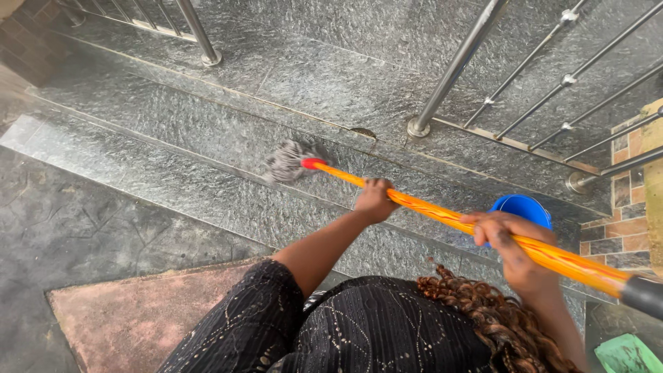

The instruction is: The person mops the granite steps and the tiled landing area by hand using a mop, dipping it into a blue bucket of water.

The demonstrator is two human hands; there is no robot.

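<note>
I hold a mop with a long orange handle (442, 215) slanting from lower right to upper left. My left hand (375, 200) grips the handle near its middle. My right hand (512, 249) grips it farther back, near the black end cap (642, 295). The grey string mop head (290, 161) presses on a wet grey granite step (207, 138), joined to the handle by a red collar (312, 164). A blue bucket (521, 207) stands just behind my right hand, partly hidden by it.
Steel railings rise at the upper right (456, 65) and upper left (197, 31), bolted to the upper landing. Lower steps descend to a dark patterned floor (83, 228) with a reddish slab (138, 318). A brick-tiled wall (621, 228) stands right; something green (625, 354) lies at the bottom right.
</note>
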